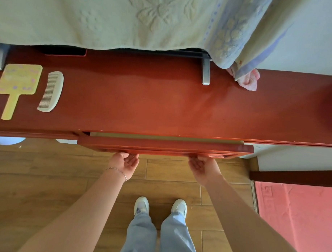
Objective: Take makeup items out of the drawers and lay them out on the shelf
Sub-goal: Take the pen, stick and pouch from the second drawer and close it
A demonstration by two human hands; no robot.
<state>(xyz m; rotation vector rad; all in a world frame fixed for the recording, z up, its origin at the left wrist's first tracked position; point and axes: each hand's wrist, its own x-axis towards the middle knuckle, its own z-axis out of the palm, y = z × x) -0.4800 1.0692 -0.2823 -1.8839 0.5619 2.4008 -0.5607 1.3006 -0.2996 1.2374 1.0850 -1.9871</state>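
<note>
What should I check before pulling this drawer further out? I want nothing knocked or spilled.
1. Both hands under the front edge of the red wooden drawer: ok; left hand and right hand sit palm up beneath it, fingertips hidden.
2. Grip even on both sides: ok, hands spaced about evenly across the front.
3. Drawer started: ok, a narrow gap shows behind its front.
4. Drawer contents: cannot tell, interior not visible yet.
5. Space on the red wooden shelf top: ok; the yellow hand mirror and white comb lie far left.
6. Feet clear of the drawer's path: ok.
</note>
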